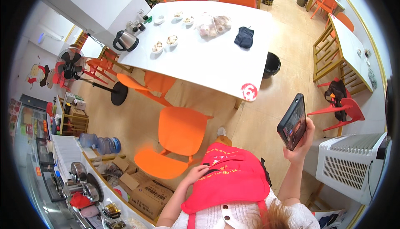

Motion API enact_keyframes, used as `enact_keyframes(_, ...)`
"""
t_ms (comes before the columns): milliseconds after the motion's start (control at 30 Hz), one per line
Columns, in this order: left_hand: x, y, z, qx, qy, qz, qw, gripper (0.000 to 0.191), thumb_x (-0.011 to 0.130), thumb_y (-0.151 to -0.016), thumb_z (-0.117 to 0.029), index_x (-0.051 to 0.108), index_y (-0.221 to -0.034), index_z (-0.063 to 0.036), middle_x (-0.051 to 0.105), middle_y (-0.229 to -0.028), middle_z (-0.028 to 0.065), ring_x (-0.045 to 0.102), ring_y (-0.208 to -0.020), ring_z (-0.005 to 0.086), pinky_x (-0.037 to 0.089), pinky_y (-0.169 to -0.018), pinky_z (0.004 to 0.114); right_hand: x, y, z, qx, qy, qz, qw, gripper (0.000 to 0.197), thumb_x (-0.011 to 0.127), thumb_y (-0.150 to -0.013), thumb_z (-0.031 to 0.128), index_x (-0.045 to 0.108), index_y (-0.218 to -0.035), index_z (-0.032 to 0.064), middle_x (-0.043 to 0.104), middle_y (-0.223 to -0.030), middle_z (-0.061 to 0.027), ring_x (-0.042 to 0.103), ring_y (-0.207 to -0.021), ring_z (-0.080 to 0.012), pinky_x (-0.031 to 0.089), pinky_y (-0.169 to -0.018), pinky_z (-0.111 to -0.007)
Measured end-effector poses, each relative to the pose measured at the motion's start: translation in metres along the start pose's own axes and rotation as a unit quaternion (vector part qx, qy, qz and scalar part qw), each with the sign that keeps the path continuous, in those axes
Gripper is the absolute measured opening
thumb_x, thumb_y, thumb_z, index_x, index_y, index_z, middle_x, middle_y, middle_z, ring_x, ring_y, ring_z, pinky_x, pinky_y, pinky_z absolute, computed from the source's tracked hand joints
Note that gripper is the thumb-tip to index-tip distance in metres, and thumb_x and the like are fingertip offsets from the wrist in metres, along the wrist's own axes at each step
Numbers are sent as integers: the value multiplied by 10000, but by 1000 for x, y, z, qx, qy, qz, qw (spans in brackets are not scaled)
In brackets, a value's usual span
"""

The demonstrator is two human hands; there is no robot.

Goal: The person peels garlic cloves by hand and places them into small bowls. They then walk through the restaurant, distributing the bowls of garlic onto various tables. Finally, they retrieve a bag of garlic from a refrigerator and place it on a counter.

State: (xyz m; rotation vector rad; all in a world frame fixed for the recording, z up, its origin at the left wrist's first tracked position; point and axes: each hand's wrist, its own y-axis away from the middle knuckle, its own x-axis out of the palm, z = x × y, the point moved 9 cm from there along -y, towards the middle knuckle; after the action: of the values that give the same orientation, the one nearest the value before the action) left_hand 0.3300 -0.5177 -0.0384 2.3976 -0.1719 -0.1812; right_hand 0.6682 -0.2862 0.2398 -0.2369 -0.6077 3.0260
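My right hand (300, 146) is raised and holds a smartphone in a dark case (292, 122), its lit screen turned towards me. My left hand (198, 173) rests against the front of my red apron (231, 185), near a black strip; whether it grips anything is unclear. In front of me stands a white table (200, 69) bearing several small white bowls of pale pieces (172, 40), a plastic bag of what look like garlic bulbs (212, 25), a dark cloth bundle (244, 37) and a steel electric kettle (126, 41).
Orange chairs (181, 130) stand between me and the table. A black bin (272, 65) is at its right side. To the left are a pedestal fan (70, 66), water bottles (101, 144) and cardboard boxes (147, 194). An air cooler (347, 166) stands on the right.
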Motion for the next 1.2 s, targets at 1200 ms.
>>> enact_keyframes(1200, -272, -265, -287, 82, -242, -254, 933, 519, 647, -762, -206, 456, -1197, 1, 480, -1197, 192, 463, -1128, 321, 387, -945, 373, 99, -263, -161, 74, -11, -55, 996, 984, 780, -525, 380, 297, -1293, -1, 381, -1177, -74, 412, -1068, -168, 318, -917, -295)
